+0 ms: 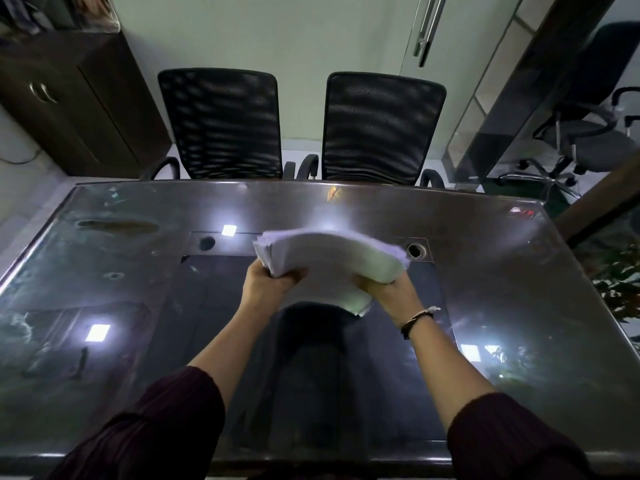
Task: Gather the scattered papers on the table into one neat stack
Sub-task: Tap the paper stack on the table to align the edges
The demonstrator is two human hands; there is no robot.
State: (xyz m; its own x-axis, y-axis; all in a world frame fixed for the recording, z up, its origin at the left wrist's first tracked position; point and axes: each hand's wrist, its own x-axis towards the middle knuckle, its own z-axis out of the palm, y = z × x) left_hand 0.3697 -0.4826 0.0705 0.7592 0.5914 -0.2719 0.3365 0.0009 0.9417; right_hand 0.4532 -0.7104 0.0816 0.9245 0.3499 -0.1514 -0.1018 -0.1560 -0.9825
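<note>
No brand, label or legible writing shows anywhere; the stack of papers is motion-blurred, so any print on it cannot be read.

The stack is held above the middle of the dark glass worktop, clear of the surface as far as the blur allows one to judge. The left hand clamps the stack's left near corner, fingers curled shut over the top sheet. The right hand grips the stack's right near edge, its fingers closed around the paper. The sheets bow upward between the two hands, and their far-left edges fan slightly. A thin bracelet circles the right wrist; both forearms come out of dark ribbed sleeves.

The worktop is glossy and smudged, mirroring square ceiling lights. Beyond the stack, two round cable holes sit in a recessed strip. Behind the worktop's far edge stand two black mesh-backed chairs against a pale wall. A dark wooden cabinet stands left of the chairs, and another office chair right of them, behind a glass partition.
</note>
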